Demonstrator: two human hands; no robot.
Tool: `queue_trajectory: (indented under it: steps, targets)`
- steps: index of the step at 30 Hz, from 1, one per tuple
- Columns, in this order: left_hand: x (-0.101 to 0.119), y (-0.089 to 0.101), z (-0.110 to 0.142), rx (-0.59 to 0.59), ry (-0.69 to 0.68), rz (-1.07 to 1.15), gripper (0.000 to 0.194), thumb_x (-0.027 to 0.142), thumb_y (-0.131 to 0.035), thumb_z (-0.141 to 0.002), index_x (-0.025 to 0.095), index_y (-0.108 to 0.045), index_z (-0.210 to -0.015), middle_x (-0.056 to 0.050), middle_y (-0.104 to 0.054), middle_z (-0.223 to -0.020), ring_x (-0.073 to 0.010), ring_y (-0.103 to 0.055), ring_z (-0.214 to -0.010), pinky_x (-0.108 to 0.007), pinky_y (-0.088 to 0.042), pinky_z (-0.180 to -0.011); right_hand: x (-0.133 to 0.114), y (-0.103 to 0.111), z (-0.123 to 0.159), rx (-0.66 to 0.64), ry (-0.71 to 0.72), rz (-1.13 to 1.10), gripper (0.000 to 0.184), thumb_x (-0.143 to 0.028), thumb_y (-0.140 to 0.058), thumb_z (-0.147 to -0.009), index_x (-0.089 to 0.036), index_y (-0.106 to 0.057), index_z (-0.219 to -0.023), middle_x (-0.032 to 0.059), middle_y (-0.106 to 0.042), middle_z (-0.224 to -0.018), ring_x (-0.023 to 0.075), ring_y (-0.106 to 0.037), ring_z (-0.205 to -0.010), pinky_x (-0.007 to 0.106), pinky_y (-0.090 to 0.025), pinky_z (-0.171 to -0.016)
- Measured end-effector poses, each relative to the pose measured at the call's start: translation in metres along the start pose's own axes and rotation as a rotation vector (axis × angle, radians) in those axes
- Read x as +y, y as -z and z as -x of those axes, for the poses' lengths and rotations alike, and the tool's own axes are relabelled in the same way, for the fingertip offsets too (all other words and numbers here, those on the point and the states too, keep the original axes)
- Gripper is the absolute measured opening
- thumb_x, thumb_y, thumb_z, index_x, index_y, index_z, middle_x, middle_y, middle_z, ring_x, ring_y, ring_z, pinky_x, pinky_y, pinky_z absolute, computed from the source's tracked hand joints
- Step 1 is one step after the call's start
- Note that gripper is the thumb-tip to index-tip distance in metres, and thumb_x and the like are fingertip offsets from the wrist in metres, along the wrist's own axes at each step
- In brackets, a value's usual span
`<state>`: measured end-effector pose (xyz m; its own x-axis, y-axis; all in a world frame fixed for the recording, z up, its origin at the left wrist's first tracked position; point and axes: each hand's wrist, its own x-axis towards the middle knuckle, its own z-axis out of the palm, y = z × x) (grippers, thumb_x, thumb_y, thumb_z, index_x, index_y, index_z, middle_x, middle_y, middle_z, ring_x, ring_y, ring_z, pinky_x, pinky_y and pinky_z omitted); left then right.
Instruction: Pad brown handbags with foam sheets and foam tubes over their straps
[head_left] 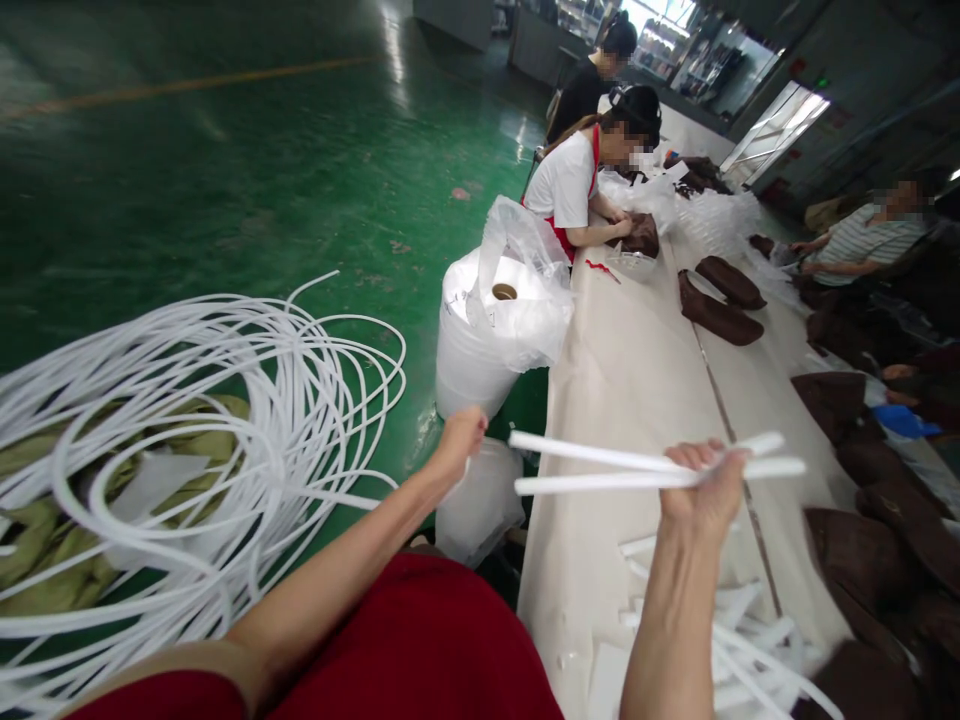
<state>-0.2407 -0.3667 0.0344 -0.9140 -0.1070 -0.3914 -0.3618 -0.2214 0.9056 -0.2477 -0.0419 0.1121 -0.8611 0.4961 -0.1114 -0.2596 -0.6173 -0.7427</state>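
Two white strips (592, 483) were over the tabletop (622, 370), poking past its left edge, squeezed in the right hand (701, 485). They looked light and bendy, best held mid-way. The left hand (459, 445) was curled beyond that edge; I couldn't tell what it held.

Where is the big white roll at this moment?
In the head view, the roll stands on the green floor, just left of the table and beyond the left hand.
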Motion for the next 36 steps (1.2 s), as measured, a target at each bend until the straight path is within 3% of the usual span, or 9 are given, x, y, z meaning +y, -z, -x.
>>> queue_trajectory:
  steps: [4,6,8,12,15,21,25,31,36]
  targets:
    - [0.040,0.024,-0.024,0.129,-0.098,0.192,0.026,0.037,-0.051,-0.081,0.019,-0.043,-0.065,0.009,-0.032,-0.047,-0.0056,-0.028,-0.038,-0.017,-0.023,-0.040,-0.004,0.032,0.014,0.083,0.101,0.041,0.041,-0.045,-0.083,-0.067,-0.018,-0.053,-0.071,-0.0110,-0.042,-0.049,0.0036,-0.041,-0.041,0.014,-0.042,-0.042]
    - [0.055,0.009,-0.023,0.042,-0.129,0.238,0.026,0.041,-0.058,-0.081,0.016,-0.053,-0.075,0.003,-0.050,-0.056,-0.0082,-0.046,-0.046,-0.018,-0.038,-0.047,0.018,0.016,0.033,-0.019,-0.028,0.169,0.039,-0.041,-0.087,-0.063,-0.019,-0.059,-0.080,-0.0098,-0.048,-0.051,0.0065,-0.048,-0.044,0.018,-0.047,-0.046]
    - [0.064,-0.018,-0.016,-0.157,-0.141,0.263,0.034,0.046,-0.064,-0.081,0.013,-0.060,-0.087,-0.006,-0.065,-0.074,-0.0149,-0.062,-0.063,-0.026,-0.051,-0.063,0.051,-0.013,0.058,-0.120,-0.178,0.323,0.039,-0.042,-0.086,-0.065,-0.016,-0.064,-0.085,-0.0030,-0.061,-0.058,0.0125,-0.061,-0.054,0.027,-0.056,-0.057]
    - [0.071,-0.061,-0.002,-0.462,-0.181,0.289,0.040,0.051,-0.067,-0.084,0.014,-0.063,-0.097,-0.012,-0.071,-0.097,-0.0215,-0.068,-0.087,-0.036,-0.052,-0.085,0.110,-0.059,0.094,-0.348,-0.430,0.400,0.047,-0.049,-0.081,-0.071,-0.012,-0.069,-0.097,0.0120,-0.074,-0.090,0.0239,-0.071,-0.080,0.039,-0.058,-0.078]
    - [0.073,-0.069,-0.001,-0.470,-0.190,0.215,0.039,0.053,-0.060,-0.088,0.017,-0.064,-0.102,-0.008,-0.070,-0.096,-0.0192,-0.065,-0.081,-0.030,-0.051,-0.075,0.127,-0.067,0.102,-0.404,-0.426,0.380,0.048,-0.050,-0.076,-0.077,-0.013,-0.069,-0.106,0.0103,-0.074,-0.094,0.0233,-0.070,-0.082,0.037,-0.057,-0.078]
    - [0.070,-0.072,-0.009,-0.441,-0.284,0.061,0.039,0.054,-0.057,-0.090,0.017,-0.066,-0.100,-0.003,-0.064,-0.089,-0.0144,-0.057,-0.077,-0.023,-0.046,-0.069,0.138,-0.064,0.105,-0.331,-0.321,0.456,0.047,-0.051,-0.074,-0.078,-0.013,-0.071,-0.106,0.0036,-0.072,-0.079,0.0195,-0.064,-0.071,0.031,-0.053,-0.069]
    - [0.068,-0.076,-0.014,-0.555,-0.247,-0.096,0.042,0.057,-0.054,-0.091,0.019,-0.067,-0.103,-0.003,-0.064,-0.083,-0.0156,-0.059,-0.077,-0.024,-0.048,-0.070,0.132,-0.062,0.098,-0.280,-0.379,0.339,0.037,-0.045,-0.078,-0.076,-0.013,-0.070,-0.093,0.0037,-0.070,-0.072,0.0185,-0.064,-0.065,0.032,-0.054,-0.066]
    - [0.046,-0.060,-0.010,-0.916,-0.029,-0.353,0.048,0.062,-0.059,-0.084,0.017,-0.075,-0.087,-0.007,-0.070,-0.083,-0.0232,-0.062,-0.084,-0.030,-0.049,-0.077,0.080,-0.026,0.044,0.053,-0.201,0.089,0.033,-0.046,-0.079,-0.074,-0.018,-0.062,-0.081,0.0032,-0.068,-0.073,0.0192,-0.068,-0.075,0.039,-0.058,-0.082]
    - [0.023,-0.045,0.010,-0.938,0.091,-0.410,0.043,0.059,-0.067,-0.078,0.017,-0.076,-0.078,-0.007,-0.071,-0.082,-0.0216,-0.060,-0.075,-0.028,-0.047,-0.073,0.047,0.014,0.011,0.176,-0.125,0.070,0.032,-0.047,-0.073,-0.079,-0.019,-0.057,-0.080,0.0021,-0.066,-0.079,0.0153,-0.068,-0.080,0.034,-0.057,-0.084]
